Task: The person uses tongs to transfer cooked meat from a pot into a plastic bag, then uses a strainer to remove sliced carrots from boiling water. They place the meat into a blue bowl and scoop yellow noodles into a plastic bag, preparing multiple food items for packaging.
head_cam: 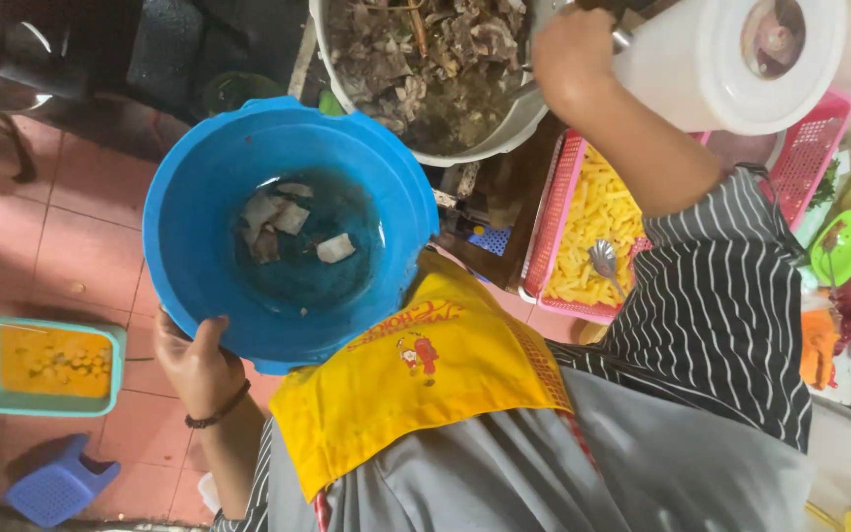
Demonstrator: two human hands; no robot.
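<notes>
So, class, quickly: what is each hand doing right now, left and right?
Left hand: closed on the rim of the blue bowl, holding it.
Right hand: closed around a metal handle over the big pot; what the handle belongs to cannot be told.

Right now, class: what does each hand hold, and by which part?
Left hand grips the blue bowl by its rim. Right hand holds a metal handle over the pot.

Pot (pixel 425 79) cut off by top edge; right hand (pixel 568 54) fingers hidden; utensil handle (pixel 622 39) mostly concealed.
</notes>
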